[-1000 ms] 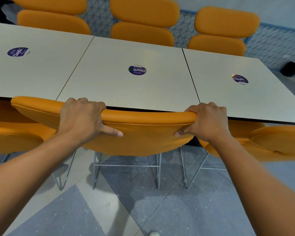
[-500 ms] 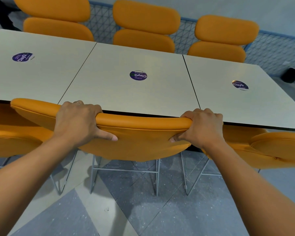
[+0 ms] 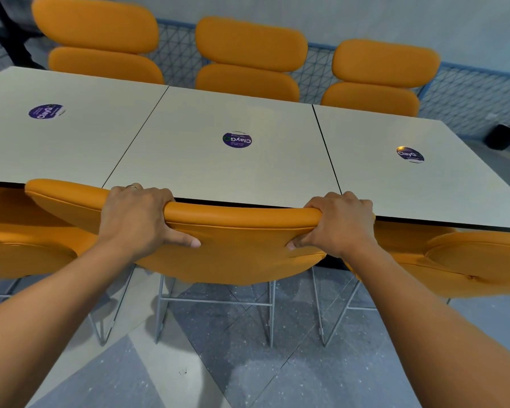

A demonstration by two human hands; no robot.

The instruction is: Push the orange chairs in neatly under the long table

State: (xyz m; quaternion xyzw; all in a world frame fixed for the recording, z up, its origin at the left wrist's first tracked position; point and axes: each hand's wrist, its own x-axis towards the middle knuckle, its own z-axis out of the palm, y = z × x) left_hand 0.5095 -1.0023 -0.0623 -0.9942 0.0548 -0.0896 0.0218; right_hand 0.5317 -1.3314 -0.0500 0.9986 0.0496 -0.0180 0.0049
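An orange chair [image 3: 236, 248] stands right in front of me, its backrest top touching the near edge of the long white table [image 3: 206, 169]. My left hand [image 3: 136, 216] grips the top of that backrest left of centre. My right hand [image 3: 340, 223] grips it near the right end. Thumbs press on the back face, fingers curl over the top. Two more orange chairs flank it, one on the left [image 3: 21, 245] and one on the right [image 3: 465, 260], both tucked at the table edge.
Three orange chairs [image 3: 248, 60] line the far side of the table against a blue mesh railing [image 3: 468, 95]. Round purple stickers [image 3: 237, 139] mark each tabletop panel. A black bin [image 3: 502, 136] sits on the floor at far right. Thin metal chair legs [image 3: 270, 313] stand on grey floor.
The view has tilted up a little, so the table and far chairs sit lower in the frame. Both hands keep the same grip on the backrest, which stays at the table edge.
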